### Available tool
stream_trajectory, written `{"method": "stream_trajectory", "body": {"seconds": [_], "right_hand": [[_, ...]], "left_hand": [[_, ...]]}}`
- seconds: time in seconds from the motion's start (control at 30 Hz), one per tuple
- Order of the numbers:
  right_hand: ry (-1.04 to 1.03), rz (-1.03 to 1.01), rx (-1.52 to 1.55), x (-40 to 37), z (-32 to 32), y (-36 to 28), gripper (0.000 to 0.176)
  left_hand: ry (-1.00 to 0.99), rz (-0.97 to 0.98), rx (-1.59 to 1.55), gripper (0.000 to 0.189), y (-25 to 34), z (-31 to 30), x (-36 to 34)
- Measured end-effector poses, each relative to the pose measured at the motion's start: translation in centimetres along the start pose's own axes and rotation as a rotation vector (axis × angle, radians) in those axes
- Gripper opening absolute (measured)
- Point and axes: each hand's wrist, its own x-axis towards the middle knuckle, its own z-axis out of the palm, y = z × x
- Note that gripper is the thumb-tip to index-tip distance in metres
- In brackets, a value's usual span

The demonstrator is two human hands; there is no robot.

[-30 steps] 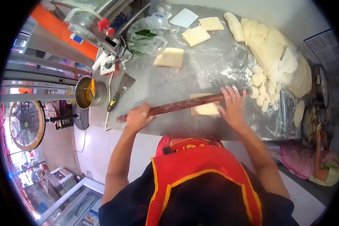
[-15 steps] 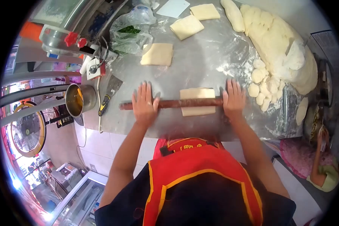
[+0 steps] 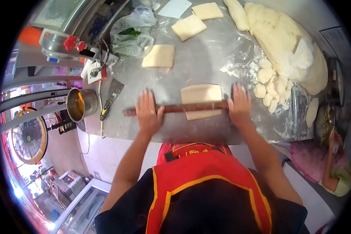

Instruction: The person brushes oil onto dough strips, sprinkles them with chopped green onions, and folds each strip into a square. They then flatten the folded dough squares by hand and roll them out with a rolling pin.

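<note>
A dark wooden rolling pin point(image 3: 195, 107) lies across a rectangular sheet of dough point(image 3: 201, 93) on the metal worktop. The dough shows above and below the pin. My left hand point(image 3: 148, 113) lies on the pin's left part, fingers stretched forward and thumb apart. My right hand point(image 3: 240, 104) rests on its right end, fingers also stretched out. Neither hand is wrapped round the pin. Farther up lie a folded dough piece point(image 3: 159, 56) and two overlapping ones, the nearer point(image 3: 188, 27) and the farther point(image 3: 207, 11).
A large dough mass point(image 3: 279, 39) and several small dough pieces point(image 3: 266, 75) occupy the right side. At left are a metal pot point(image 3: 90, 102), a scraper point(image 3: 106, 109) and a plastic bag with greens point(image 3: 132, 37). Another person's arm point(image 3: 330, 163) shows at lower right.
The dough sheet now shows more above the pin and looks slightly longer. The pin is tilted slightly, right end higher. Both hands remain on it, and the view has shifted a little.
</note>
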Motion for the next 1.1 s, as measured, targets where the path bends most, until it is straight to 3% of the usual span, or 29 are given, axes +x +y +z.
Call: {"method": "stream_trajectory", "body": {"seconds": [0.1, 0.17, 0.23, 0.47, 0.6, 0.7, 0.77, 0.87, 0.97, 1.1], "right_hand": [[-0.048, 0.008, 0.002, -5.6, -0.8, -0.7, 0.057], [-0.042, 0.001, 0.02, -6.4, -0.7, -0.6, 0.056], [-0.013, -0.013, 0.06, -4.0, -0.2, -0.4, 0.055], [0.093, -0.036, -0.179, 10.9, 2.1, 1.0, 0.055], [0.14, -0.068, -0.195, 13.2, 1.9, 0.8, 0.057], [-0.038, -0.051, -0.125, 6.3, 0.4, 0.1, 0.058], [0.082, -0.154, 0.004, -0.1, 0.6, 0.1, 0.061], [-0.071, -0.055, 0.1, -3.0, -1.1, -1.3, 0.06], [-0.081, -0.095, 0.495, 3.5, -0.3, -2.5, 0.061], [-0.607, -0.174, 0.404, 11.4, 1.8, -6.4, 0.053]], "left_hand": [[-0.125, -0.062, 0.007, 0.076, 1.7, -0.7, -7.1], [-0.175, -0.104, -0.014, 0.076, 2.3, -1.3, -7.6], [-0.193, -0.147, -0.004, 0.076, 2.2, -1.3, -4.1], [0.072, -0.046, 0.176, 0.067, -1.4, 0.8, 9.8], [0.172, -0.017, 0.197, 0.069, -1.8, 0.7, 12.8], [-0.018, -0.049, 0.094, 0.071, -0.4, -0.3, 6.0], [-0.041, 0.013, -0.052, 0.073, 0.3, -0.9, 0.8], [-0.028, 0.101, -0.091, 0.06, 0.5, -1.6, -2.5], [-0.037, 0.17, -0.182, 0.047, -1.0, -0.3, -2.7], [-0.04, 0.176, -0.188, 0.038, 0.4, -4.5, -2.3]]}}
